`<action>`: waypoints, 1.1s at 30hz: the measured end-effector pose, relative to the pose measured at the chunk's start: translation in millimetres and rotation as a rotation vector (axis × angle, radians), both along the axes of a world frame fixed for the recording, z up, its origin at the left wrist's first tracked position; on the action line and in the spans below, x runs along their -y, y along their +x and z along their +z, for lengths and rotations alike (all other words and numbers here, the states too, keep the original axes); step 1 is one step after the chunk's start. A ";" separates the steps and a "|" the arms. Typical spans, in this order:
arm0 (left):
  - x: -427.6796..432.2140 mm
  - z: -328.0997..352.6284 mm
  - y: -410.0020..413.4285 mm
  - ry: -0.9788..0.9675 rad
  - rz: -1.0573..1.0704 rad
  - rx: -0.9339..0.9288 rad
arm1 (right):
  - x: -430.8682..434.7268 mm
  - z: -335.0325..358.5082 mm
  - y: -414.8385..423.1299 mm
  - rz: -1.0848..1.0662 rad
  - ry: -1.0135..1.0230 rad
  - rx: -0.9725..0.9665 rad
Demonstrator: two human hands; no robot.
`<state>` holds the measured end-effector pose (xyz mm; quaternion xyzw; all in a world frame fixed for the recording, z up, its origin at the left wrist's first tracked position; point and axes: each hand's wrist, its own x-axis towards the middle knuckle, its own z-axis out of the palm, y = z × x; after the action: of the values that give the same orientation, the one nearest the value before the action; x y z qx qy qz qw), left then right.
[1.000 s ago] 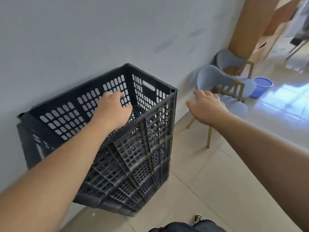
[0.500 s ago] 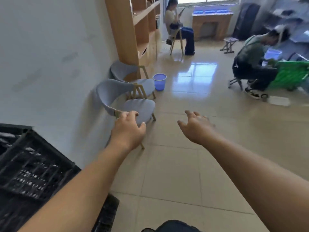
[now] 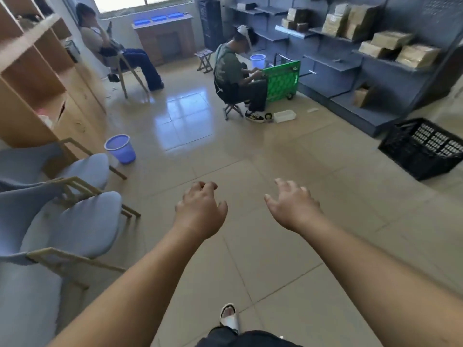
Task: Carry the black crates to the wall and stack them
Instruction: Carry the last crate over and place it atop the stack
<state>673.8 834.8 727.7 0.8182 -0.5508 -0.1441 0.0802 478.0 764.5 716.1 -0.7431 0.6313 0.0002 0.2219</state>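
One black slatted crate lies on the tiled floor at the right edge, in front of the grey shelving, far from both hands. My left hand hovers over the floor at centre, fingers loosely curled and holding nothing. My right hand is beside it, fingers spread, also holding nothing. The crates stacked at the wall are out of view.
Two grey chairs stand at the left by a wooden shelf unit. A blue bucket sits near them. One person sits on a stool by a green cart; another sits on a chair. Grey shelving holds boxes.
My view has swung right, away from the wall and its stacked crates, into the room. My left hand let go of the crate; both hands now hang free over the floor.
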 end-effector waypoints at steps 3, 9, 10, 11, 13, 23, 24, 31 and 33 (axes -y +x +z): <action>65.0 -12.7 -16.5 0.036 -0.097 -0.012 | 44.3 -8.1 -26.1 -0.083 0.014 -0.061; 194.9 -32.0 -44.0 0.097 -0.301 -0.076 | 129.7 -16.7 -70.9 -0.312 0.074 -0.130; 214.6 -33.5 -50.1 0.108 -0.344 -0.081 | 138.7 -19.0 -78.3 -0.356 0.082 -0.128; 233.8 -34.8 -57.0 0.120 -0.387 -0.081 | 146.6 -22.4 -85.5 -0.401 0.091 -0.125; 271.7 -38.2 -74.3 0.133 -0.473 -0.079 | 159.5 -29.7 -101.7 -0.498 0.114 -0.121; 419.6 -58.8 -219.9 0.146 -0.849 -0.030 | 235.7 -52.2 -226.7 -0.890 0.125 -0.085; 436.3 -61.3 -237.4 0.146 -0.870 -0.022 | 247.8 -55.6 -242.0 -0.910 0.113 -0.076; 547.1 -56.2 -352.8 0.155 -0.959 0.050 | 343.3 -61.1 -355.3 -0.971 0.093 -0.034; 582.4 -48.3 -380.8 0.130 -0.967 0.072 | 379.8 -56.9 -385.0 -0.955 0.086 -0.024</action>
<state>293.0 252.4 679.4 0.4763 -0.8600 -0.1704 -0.0663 93.0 384.7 659.2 -0.3599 0.9040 -0.0671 0.2207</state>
